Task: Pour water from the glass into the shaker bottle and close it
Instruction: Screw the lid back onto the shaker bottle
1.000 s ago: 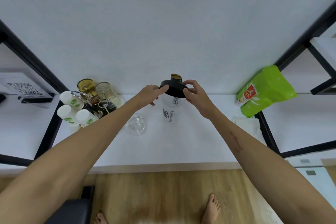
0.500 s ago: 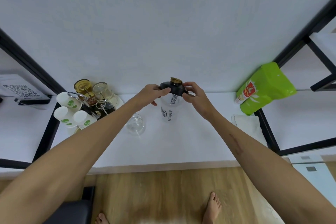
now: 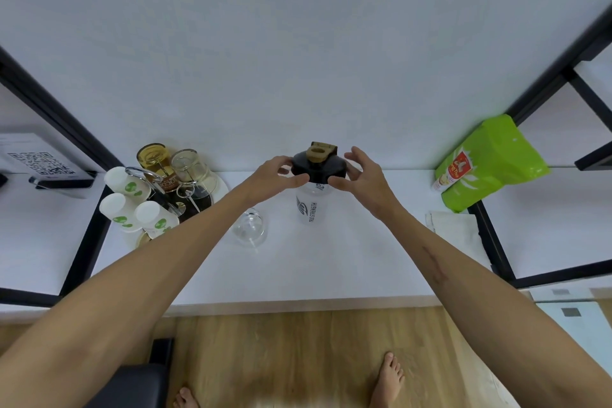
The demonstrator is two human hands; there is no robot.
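A clear shaker bottle (image 3: 309, 209) with black lettering stands upright on the white counter (image 3: 331, 262). Its black lid (image 3: 318, 169) with a tan flip cap (image 3: 320, 153) sits on top of the bottle. My left hand (image 3: 276, 175) grips the lid's left edge with thumb and fingers. My right hand (image 3: 361, 175) grips the lid's right edge the same way. A clear drinking glass (image 3: 250, 229) stands on the counter to the left of the bottle, under my left forearm; I cannot tell whether water is in it.
A rack of upturned white cups (image 3: 132, 205) and glasses (image 3: 175, 169) stands at the left. A green bag (image 3: 486, 162) leans at the right, with a folded white cloth (image 3: 453, 232) before it. Black shelf frames (image 3: 82, 248) flank the counter. Wooden floor and bare feet lie below.
The lid, first tilted above the bottle, has been lowered and set level on the bottle's mouth. Both hands stay on its edges, fingers spread wider now.
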